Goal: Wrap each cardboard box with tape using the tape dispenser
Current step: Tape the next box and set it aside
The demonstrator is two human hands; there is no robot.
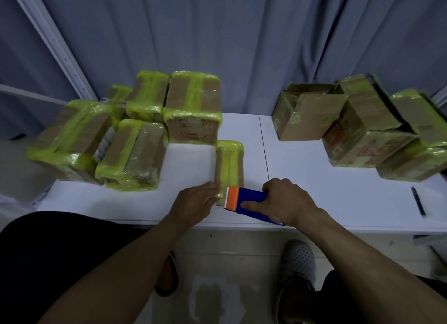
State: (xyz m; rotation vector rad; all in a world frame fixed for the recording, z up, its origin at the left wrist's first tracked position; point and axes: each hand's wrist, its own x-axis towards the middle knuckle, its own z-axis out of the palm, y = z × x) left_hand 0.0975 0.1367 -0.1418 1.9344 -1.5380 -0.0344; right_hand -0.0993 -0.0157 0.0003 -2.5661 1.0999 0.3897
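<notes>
While the right grip is clamping the tape dispenser, the left grip is pressing flat against the small cardboard box just ahead on the bench; the strip seems nearly laid, needing a clean tear.

A white bench carries a narrow green-taped cardboard box. Left of that box sits a cluster of taped boxes; right of it, more boxes and a dark pen.
</notes>
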